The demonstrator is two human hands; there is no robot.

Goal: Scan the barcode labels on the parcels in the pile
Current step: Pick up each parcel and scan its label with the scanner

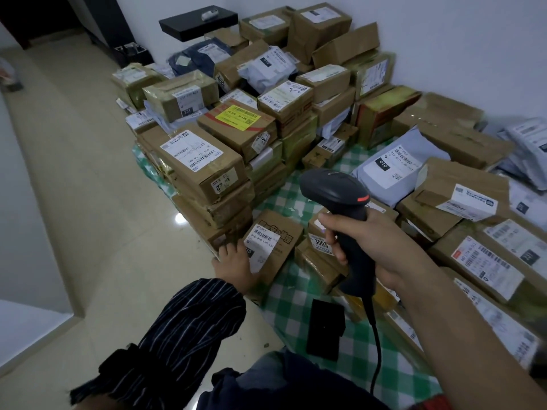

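My right hand (381, 247) grips the handle of a black corded barcode scanner (337, 196), its head raised above the parcels. My left hand (233, 261) rests on the near left edge of a flat brown parcel (278, 261) that lies on the checked cloth; whether the fingers curl round the edge is unclear. The parcel's white barcode label (260, 250) faces up beside that hand. To its right lies a small box marked 3003 (321, 245), partly hidden by the scanner handle.
A tall stack of brown boxes (201, 170) stands just beyond my left hand. More boxes and grey mailer bags (390, 167) cover the green checked cloth (296, 315) up to the white wall. A black flat object (324, 329) lies on the cloth. Tiled floor (88, 202) spreads to the left.
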